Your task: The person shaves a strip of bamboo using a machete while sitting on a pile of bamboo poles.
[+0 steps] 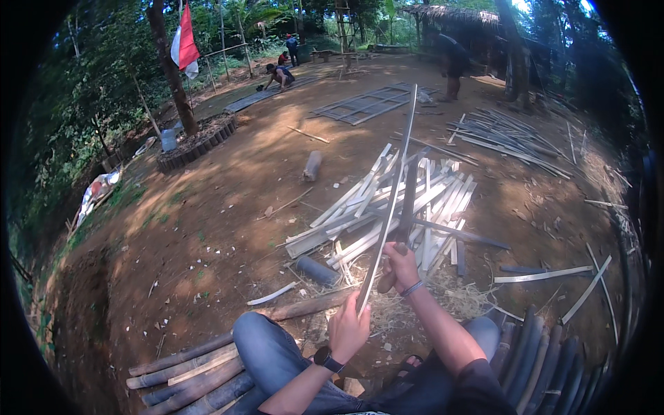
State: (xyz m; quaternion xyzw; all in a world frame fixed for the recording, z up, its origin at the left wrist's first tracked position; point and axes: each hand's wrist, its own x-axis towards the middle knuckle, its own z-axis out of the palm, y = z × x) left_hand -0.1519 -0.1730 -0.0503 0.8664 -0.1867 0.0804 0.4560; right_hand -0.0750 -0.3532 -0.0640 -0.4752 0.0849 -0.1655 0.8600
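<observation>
My left hand (pixel 347 332), with a dark watch on its wrist, grips the lower end of a long thin bamboo strip (pixel 397 181). The strip rises steeply away from me, its pale edge showing. Just to its right, my right hand (pixel 401 267) is wrapped round the wooden handle of a machete (pixel 409 197), whose dark blade points up and away. Blade and strip run close side by side; whether they touch, I cannot tell. Behind both lies a heap of pale split bamboo strips (pixel 446 197), with shavings (pixel 443 301) on the ground nearer my knees.
Bamboo poles lie beside my left leg (pixel 197 377) and my right leg (pixel 546 360). A short dark bamboo piece (pixel 318 270) rests before the heap. Farther off are another strip pile (pixel 508 138), lattice panels (pixel 366 104), a crouching person (pixel 280 75) and a standing person (pixel 453 59).
</observation>
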